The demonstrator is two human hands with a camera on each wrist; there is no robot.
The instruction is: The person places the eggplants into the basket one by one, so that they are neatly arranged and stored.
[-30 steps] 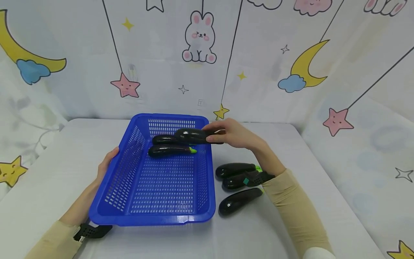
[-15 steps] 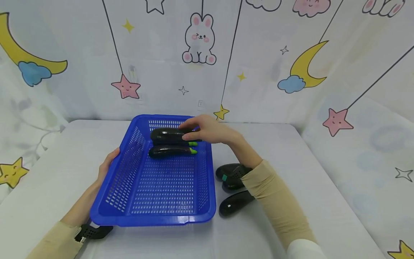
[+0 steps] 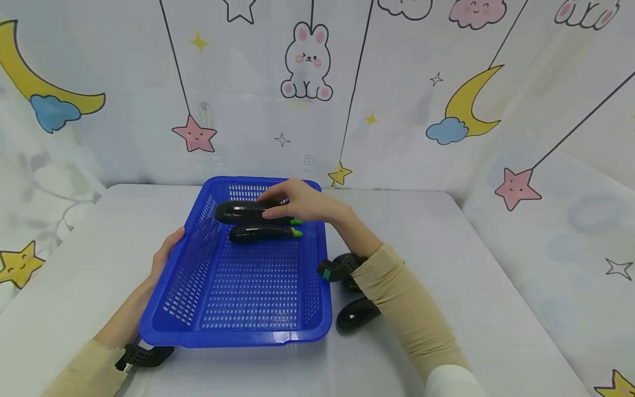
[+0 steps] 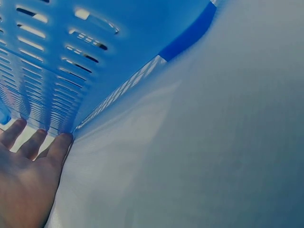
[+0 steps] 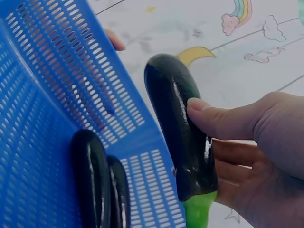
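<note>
My right hand [image 3: 307, 201] pinches a dark eggplant [image 3: 238, 212] between thumb and fingers, over the far end of a blue perforated plastic basket [image 3: 248, 337]. In the right wrist view, the thumb [image 5: 213, 118] presses the side of this eggplant, and its green stem end [image 5: 197, 209] points down. Two more eggplants lie side by side in the basket; the nearer one [image 3: 260, 234] shows fully, while the other is mostly covered by the held one. Outside the left wall, my left hand [image 3: 165, 253] touches the basket, its extended fingers [image 4: 59, 147] against the slotted side.
Right of the basket, several eggplants lie on the white table [image 3: 416, 220], partly hidden by my right forearm; the nearest eggplant [image 3: 356, 316] shows best. A white cloth backdrop [image 3: 248, 82] with cartoon prints hangs behind the table.
My right hand has carried the eggplant leftward from the basket's right rim to over the far end, above the two lying there. The left hand and basket have stayed put.
</note>
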